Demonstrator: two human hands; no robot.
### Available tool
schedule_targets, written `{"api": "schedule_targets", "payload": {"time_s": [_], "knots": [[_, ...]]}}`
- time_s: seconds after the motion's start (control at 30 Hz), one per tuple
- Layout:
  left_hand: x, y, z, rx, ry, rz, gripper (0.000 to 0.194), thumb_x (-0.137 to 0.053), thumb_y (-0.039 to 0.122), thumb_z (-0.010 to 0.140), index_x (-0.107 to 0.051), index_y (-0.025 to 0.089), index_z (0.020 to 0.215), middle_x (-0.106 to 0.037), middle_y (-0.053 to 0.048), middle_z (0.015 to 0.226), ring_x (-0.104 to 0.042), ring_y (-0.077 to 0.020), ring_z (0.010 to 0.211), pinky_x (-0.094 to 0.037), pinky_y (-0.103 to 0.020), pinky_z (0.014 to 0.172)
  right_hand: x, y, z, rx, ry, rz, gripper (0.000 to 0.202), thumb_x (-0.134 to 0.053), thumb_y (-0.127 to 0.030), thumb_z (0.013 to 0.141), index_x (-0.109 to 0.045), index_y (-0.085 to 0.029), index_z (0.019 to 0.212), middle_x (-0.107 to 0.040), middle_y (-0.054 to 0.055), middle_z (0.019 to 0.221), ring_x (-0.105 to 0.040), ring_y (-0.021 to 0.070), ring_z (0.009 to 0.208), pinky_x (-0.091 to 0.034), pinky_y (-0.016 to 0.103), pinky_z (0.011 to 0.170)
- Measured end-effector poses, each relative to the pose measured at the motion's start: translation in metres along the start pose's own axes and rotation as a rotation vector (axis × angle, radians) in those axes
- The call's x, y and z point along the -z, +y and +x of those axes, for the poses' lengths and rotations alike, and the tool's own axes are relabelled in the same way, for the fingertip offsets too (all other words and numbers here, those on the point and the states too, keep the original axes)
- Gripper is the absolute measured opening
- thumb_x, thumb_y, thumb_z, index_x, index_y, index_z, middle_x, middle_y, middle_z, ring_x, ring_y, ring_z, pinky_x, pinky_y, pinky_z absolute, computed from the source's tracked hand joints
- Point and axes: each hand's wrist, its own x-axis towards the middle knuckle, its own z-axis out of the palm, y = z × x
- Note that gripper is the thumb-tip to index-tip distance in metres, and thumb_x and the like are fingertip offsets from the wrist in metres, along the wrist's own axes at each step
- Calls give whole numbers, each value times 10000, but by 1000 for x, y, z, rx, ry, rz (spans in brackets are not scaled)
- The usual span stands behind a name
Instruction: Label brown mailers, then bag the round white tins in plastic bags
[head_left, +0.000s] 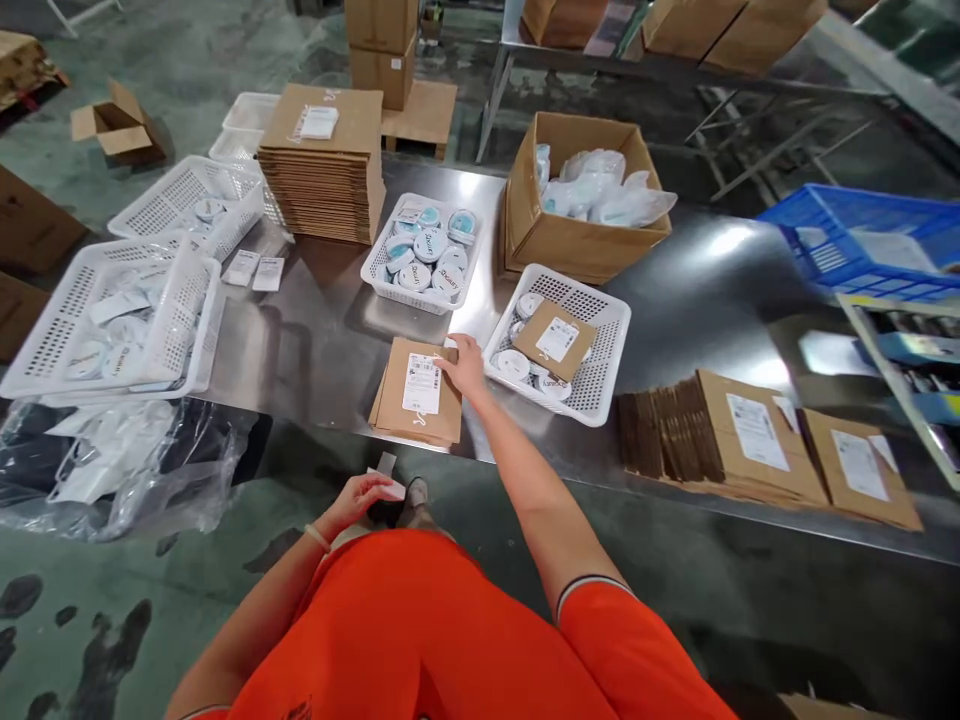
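Observation:
My left hand [358,499] is low in front of my body, fingers closed on a small stack of white paper slips [391,489]. My right hand [468,368] reaches over the table to the upper right corner of a flat cardboard mailer [401,392]. A white slip [451,343] shows at its fingertips, and the thumb touches the edge of the printed shipping label [422,384]. Other mailers lie under this one. Just right of the hand, a white basket [616,345] contains round tins and a smaller cardboard mailer [538,331].
Behind stand a basket of round tins [430,245], a tall stack of flat cardboard [319,190] and an open carton [577,245] with plastic-wrapped goods. More white baskets [45,320] are at left. Labelled mailers [705,430] lie at right, near a blue crate [832,225].

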Motion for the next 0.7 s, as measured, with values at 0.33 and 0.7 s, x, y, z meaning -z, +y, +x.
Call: {"api": "schedule_targets", "payload": {"time_s": [0.33, 0.7], "knots": [[-6, 92, 47, -44, 541, 757, 417, -636, 318, 977, -732, 188, 1362, -743, -50, 763, -662, -210, 714, -429, -274, 686, -26, -69, -34, 214, 11, -9, 612, -375, -394, 1078, -406, -140, 1633, -466, 193, 1655, -394, 309, 1559, -328, 521, 1282], [-29, 113, 57, 38, 453, 857, 340, -607, 260, 1011, -770, 209, 1306, -828, -132, 1048, -755, -255, 982, -490, -308, 858, 4, -6, -84, -327, 136, -30, 544, -540, -423, 962, -602, -87, 1385, -623, 277, 1457, -556, 388, 1389, -450, 566, 1145]]}}
